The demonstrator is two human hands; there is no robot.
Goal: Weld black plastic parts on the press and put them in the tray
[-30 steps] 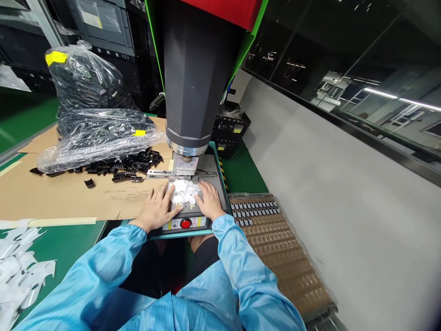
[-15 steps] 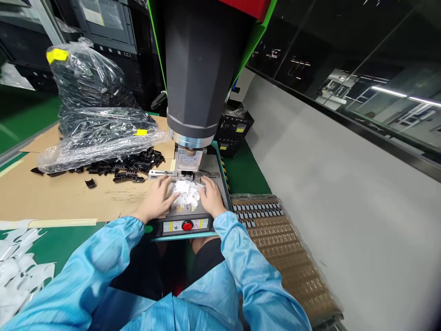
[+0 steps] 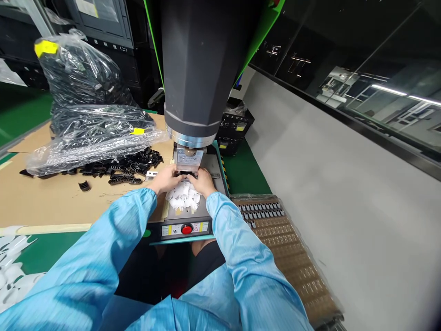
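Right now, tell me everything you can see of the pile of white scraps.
The white scraps form a loose, low heap of small, thin, irregular pieces, overlapping at mixed angles. They look like paper or thin plastic; which, I cannot tell. The heap rests on the machine's grey plate, between the red button and the clear block. The left hand and right hand are at its far edge; whether they touch it is unclear.

Warning triangle [image 3: 196, 227] on the front label strip [image 3: 178, 228], print on the clear block [image 3: 189, 159] too small to read
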